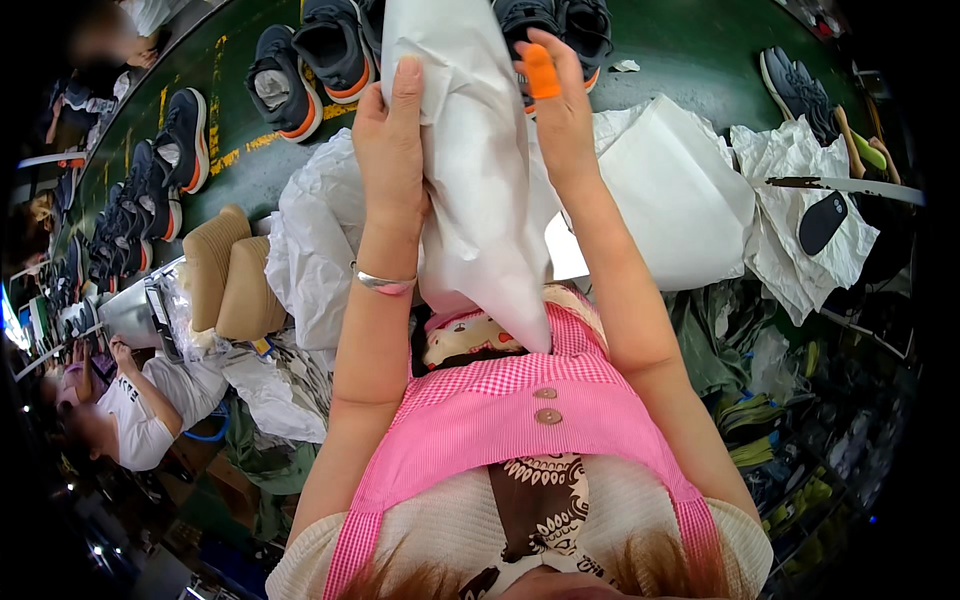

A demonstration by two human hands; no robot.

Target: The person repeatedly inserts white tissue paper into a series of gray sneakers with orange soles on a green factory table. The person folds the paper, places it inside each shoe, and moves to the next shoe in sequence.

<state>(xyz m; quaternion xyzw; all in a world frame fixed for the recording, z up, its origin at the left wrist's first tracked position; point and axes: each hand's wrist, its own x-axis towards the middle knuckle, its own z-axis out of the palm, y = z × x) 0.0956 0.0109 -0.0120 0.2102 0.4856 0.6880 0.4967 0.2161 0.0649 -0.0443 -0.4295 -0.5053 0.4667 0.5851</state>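
A long crumpled sheet of white wrapping paper (475, 150) hangs upright before my chest, its lower tip pointed over my apron. My left hand (392, 145) is closed on the paper's left edge, thumb in front and the other fingers hidden behind it. My right hand (562, 115) is raised at the paper's right edge, wearing an orange finger cot (541, 72). Its fingers are bent and apart, with nothing visible in them. Just beyond the hands, a pair of dark grey shoes (585, 30) is partly covered by the paper and my right fingers.
The green table (680, 60) has yellow markings. More dark shoes with orange soles (185, 140) line its left side. White paper (670, 190) lies to the right, with a dark insole (823, 222) on it. Tan curved pieces (235, 275) lie left. A person in white (150, 415) sits at far left.
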